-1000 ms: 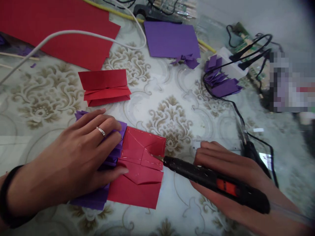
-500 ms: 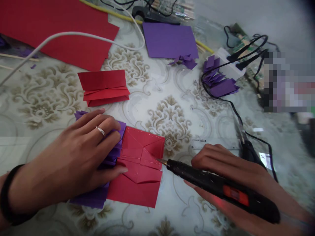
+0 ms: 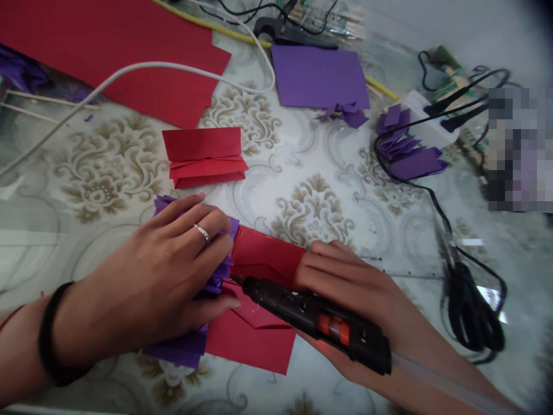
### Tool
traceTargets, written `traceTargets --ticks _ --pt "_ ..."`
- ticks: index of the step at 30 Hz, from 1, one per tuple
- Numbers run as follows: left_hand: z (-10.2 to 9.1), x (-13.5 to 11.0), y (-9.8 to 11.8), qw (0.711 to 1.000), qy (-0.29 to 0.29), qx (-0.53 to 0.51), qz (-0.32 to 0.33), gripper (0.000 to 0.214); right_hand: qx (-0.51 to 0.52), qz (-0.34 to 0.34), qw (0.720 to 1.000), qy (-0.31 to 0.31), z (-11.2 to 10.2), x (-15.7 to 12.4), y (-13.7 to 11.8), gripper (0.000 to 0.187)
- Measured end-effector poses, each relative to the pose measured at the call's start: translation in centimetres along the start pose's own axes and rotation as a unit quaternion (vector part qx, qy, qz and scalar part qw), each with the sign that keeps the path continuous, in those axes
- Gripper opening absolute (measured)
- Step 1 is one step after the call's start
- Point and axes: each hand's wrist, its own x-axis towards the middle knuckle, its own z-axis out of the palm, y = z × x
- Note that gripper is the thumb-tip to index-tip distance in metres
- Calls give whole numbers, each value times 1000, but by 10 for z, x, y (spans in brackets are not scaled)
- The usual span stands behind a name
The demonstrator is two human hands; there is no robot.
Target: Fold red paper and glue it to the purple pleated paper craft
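My left hand [image 3: 168,265], with a ring on one finger, presses its bent fingers down on pleated purple paper [image 3: 184,349]. Joined to or lying against that paper is a folded red paper piece [image 3: 254,349], whose edge the left thumb touches. In my right hand [image 3: 349,282] is a black hot glue gun [image 3: 311,314], a clear glue stick [image 3: 436,372] trailing from its rear. Its nozzle points left and sits at the red paper, close to the purple pleats. Part of the red paper is hidden behind the glue gun and right hand.
Another folded red paper [image 3: 203,155] lies beyond my left hand. Large red sheets [image 3: 142,75], a purple card [image 3: 319,75] and a white cable [image 3: 164,64] are farther back. To the right are black-handled scissors [image 3: 469,305], a white power strip [image 3: 427,124] and purple folded pieces [image 3: 419,164].
The glue gun nozzle has moved left from the red paper's right edge to beside the purple pleats. My left hand keeps its hold; the whole view has shifted slightly.
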Motion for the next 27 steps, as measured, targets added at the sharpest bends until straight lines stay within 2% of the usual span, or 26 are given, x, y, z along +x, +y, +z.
traceTargets --ticks 13,19,27 --pt "0 -1 -1 1000 2 8 18 33 -7 14 999 45 -5 -5 4 20" --pt "-1 -2 -1 1000 -5 -16 -19 30 -22 31 998 42 -14 -19 13 20" --pt "-1 -2 -3 1000 -12 -4 3 31 -23 53 997 58 -19 -42 31 19"
